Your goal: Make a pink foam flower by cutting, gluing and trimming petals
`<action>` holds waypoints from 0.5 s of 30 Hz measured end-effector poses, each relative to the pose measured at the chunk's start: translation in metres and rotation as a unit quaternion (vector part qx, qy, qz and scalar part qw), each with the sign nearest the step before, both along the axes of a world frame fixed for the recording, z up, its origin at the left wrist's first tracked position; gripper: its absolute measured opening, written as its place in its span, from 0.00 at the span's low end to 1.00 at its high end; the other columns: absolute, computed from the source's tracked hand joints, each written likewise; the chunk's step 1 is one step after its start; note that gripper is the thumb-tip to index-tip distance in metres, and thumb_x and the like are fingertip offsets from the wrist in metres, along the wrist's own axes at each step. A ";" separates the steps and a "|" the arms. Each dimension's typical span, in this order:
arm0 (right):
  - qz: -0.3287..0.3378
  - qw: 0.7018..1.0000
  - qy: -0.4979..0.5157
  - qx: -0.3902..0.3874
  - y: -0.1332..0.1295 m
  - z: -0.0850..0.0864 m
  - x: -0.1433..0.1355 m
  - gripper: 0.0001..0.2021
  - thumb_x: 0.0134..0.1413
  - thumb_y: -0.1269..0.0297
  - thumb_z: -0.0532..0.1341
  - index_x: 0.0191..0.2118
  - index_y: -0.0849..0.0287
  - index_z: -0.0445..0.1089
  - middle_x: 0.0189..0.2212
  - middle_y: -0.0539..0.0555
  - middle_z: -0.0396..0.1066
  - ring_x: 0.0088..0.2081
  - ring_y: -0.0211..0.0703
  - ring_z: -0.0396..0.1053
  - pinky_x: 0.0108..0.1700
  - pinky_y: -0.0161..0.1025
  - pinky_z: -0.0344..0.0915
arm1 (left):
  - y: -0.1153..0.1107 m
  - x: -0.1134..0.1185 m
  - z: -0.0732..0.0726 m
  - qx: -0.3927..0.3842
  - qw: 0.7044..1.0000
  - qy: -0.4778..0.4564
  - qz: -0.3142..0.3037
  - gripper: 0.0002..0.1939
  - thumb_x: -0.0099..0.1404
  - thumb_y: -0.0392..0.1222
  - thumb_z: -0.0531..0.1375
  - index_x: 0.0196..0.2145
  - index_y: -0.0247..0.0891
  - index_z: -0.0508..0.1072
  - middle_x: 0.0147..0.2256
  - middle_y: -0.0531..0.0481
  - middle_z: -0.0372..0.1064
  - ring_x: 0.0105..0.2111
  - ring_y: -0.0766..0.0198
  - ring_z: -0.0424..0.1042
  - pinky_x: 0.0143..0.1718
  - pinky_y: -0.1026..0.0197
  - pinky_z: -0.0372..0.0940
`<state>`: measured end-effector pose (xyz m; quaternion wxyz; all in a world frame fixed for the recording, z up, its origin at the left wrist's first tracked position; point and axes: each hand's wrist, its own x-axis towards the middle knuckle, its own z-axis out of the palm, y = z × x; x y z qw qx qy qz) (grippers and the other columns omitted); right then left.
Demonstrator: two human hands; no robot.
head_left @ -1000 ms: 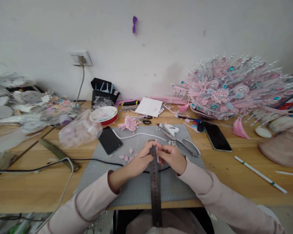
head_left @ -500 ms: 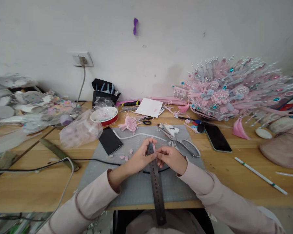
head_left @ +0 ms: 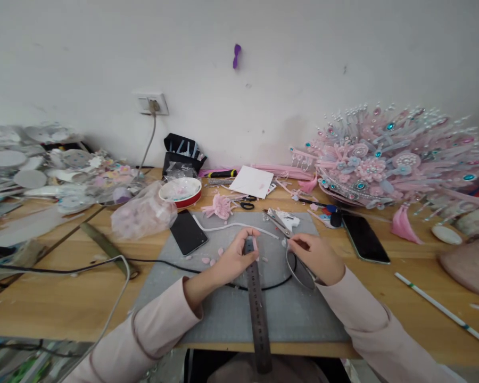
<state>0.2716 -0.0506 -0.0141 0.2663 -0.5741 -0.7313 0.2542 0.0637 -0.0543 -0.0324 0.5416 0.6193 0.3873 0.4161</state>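
Note:
My left hand is closed round the top end of a dark metal ruler, with a thin pink strip pinched along it. The ruler's lower end reaches over the table's front edge. To the right, my right hand grips the handles of a pair of scissors; their blades point up and to the left. A grey cutting mat lies under both hands. Several small pink pieces lie on the mat left of my left hand.
A phone and a white cord lie behind my left hand. A black cable crosses the mat. A red-rimmed bowl stands behind. A large beaded pink headdress and another phone are at right.
My right hand has left the strip beside my left hand, moved right and taken hold of the scissors. My left hand still holds the ruler and strip. The view has shifted slightly.

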 end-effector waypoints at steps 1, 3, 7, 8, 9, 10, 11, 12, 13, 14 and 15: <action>0.017 1.000 0.018 -0.013 -0.002 0.000 -0.004 0.11 0.52 0.61 0.54 0.27 0.59 0.70 0.22 0.52 0.72 0.24 0.40 0.67 0.27 0.35 0.60 | 0.000 0.000 0.000 0.004 1.000 -0.003 0.004 0.14 0.55 0.37 0.57 0.39 0.39 0.59 0.30 0.55 0.53 0.30 0.68 0.56 0.33 0.65 0.55; 0.068 0.995 0.050 -0.054 -0.008 0.001 -0.017 0.12 0.52 0.59 0.55 0.27 0.59 0.70 0.20 0.50 0.70 0.21 0.38 0.65 0.23 0.34 0.58 | -0.001 0.001 0.002 0.011 1.000 -0.009 0.010 0.15 0.54 0.37 0.57 0.40 0.39 0.59 0.31 0.55 0.54 0.31 0.67 0.56 0.35 0.64 0.55; 0.135 0.981 0.051 -0.132 -0.015 0.009 -0.045 0.09 0.52 0.61 0.55 0.28 0.59 0.70 0.13 0.45 0.62 0.15 0.34 0.59 0.20 0.32 0.53 | -0.004 0.001 0.004 -0.003 1.000 -0.021 0.002 0.15 0.54 0.38 0.58 0.40 0.39 0.59 0.31 0.55 0.55 0.31 0.67 0.58 0.36 0.63 0.56; 0.139 0.979 0.043 -0.142 -0.016 0.011 -0.050 0.09 0.52 0.63 0.55 0.26 0.59 0.69 0.12 0.44 0.60 0.15 0.34 0.59 0.20 0.32 0.53 | -0.005 0.001 0.004 -0.011 0.999 -0.031 -0.006 0.15 0.55 0.38 0.57 0.40 0.39 0.58 0.31 0.55 0.55 0.30 0.67 0.58 0.35 0.63 0.56; 0.139 0.979 0.032 -0.147 -0.015 0.013 -0.054 0.09 0.51 0.65 0.55 0.25 0.59 0.68 0.12 0.44 0.59 0.15 0.34 0.59 0.20 0.32 0.52 | -0.006 0.001 0.002 -0.021 0.999 -0.045 -0.019 0.15 0.55 0.39 0.57 0.41 0.39 0.58 0.31 0.55 0.55 0.30 0.67 0.58 0.34 0.63 0.57; 0.138 0.980 0.016 -0.144 -0.015 0.014 -0.056 0.09 0.51 0.66 0.54 0.23 0.59 0.67 0.12 0.44 0.59 0.15 0.34 0.59 0.20 0.32 0.52 | -0.006 0.001 0.000 -0.032 0.997 -0.059 -0.031 0.15 0.56 0.39 0.56 0.41 0.40 0.57 0.30 0.55 0.55 0.29 0.68 0.59 0.33 0.63 0.57; 0.134 0.982 -0.007 -0.132 -0.014 0.015 -0.058 0.10 0.51 0.67 0.54 0.22 0.59 0.66 0.12 0.45 0.60 0.16 0.34 0.60 0.20 0.32 0.51 | -0.006 0.001 -0.002 -0.043 0.996 -0.071 -0.042 0.15 0.57 0.39 0.54 0.42 0.40 0.57 0.30 0.55 0.55 0.28 0.68 0.59 0.33 0.63 0.57; 0.131 0.984 -0.037 -0.113 -0.013 0.016 -0.059 0.10 0.50 0.68 0.54 0.20 0.59 0.66 0.13 0.46 0.62 0.17 0.34 0.60 0.20 0.32 0.50 | -0.005 0.000 -0.005 -0.051 0.994 -0.080 -0.046 0.14 0.58 0.39 0.53 0.43 0.40 0.57 0.30 0.55 0.56 0.29 0.67 0.60 0.33 0.62 0.57; 0.130 0.985 -0.071 -0.091 -0.012 0.018 -0.059 0.10 0.49 0.68 0.55 0.20 0.60 0.66 0.14 0.48 0.64 0.18 0.35 0.61 0.21 0.32 0.49 | -0.004 0.000 -0.007 -0.055 0.994 -0.084 -0.046 0.14 0.58 0.38 0.53 0.43 0.40 0.57 0.31 0.55 0.57 0.30 0.67 0.60 0.35 0.62 0.57; 0.132 0.983 -0.105 -0.068 -0.009 0.021 -0.059 0.10 0.48 0.69 0.55 0.19 0.60 0.67 0.15 0.49 0.66 0.19 0.36 0.61 0.21 0.33 0.49 | -0.003 0.000 -0.010 -0.054 0.994 -0.085 -0.038 0.15 0.56 0.36 0.53 0.43 0.40 0.58 0.32 0.54 0.57 0.32 0.66 0.61 0.36 0.62 0.57; 0.135 0.980 -0.139 -0.049 -0.005 0.025 -0.059 0.10 0.47 0.69 0.55 0.19 0.59 0.67 0.16 0.50 0.67 0.20 0.36 0.62 0.21 0.33 0.48 | -0.001 0.000 -0.012 -0.059 0.994 -0.090 -0.025 0.16 0.55 0.35 0.53 0.43 0.40 0.58 0.32 0.54 0.58 0.33 0.66 0.61 0.37 0.62 0.57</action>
